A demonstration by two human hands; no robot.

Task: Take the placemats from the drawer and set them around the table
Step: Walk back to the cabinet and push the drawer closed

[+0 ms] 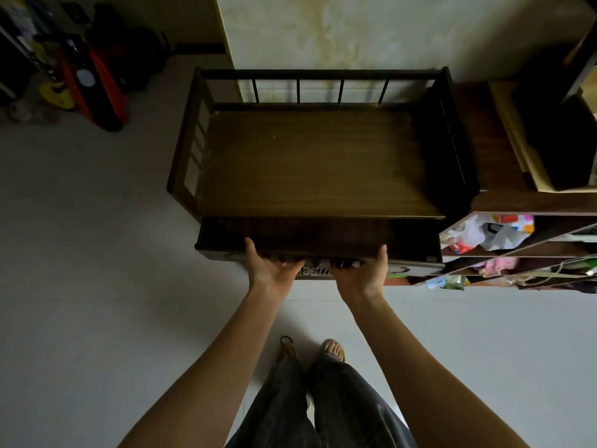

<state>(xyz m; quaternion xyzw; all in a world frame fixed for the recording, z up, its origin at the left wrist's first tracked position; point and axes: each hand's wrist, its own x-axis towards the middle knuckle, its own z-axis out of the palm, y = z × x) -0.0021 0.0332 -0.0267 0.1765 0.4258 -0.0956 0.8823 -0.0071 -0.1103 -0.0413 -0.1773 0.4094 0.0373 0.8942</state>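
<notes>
Two hands of yours are on the front of one drawer, which sits just below the centre of the frame, pulled partly out from under the wooden top of a railed cabinet. The drawer's long axis runs left to right across the picture, its front facing you. Your left hand grips the front edge left of centre, thumb up over the rim and fingers curled underneath; your right hand grips it right of centre the same way. What shows of the drawer's inside is dark, and you cannot tell whether placemats lie in it. One shelf unit at the right edge holds plastic bags. Your two feet show on the pale floor at the bottom centre.
</notes>
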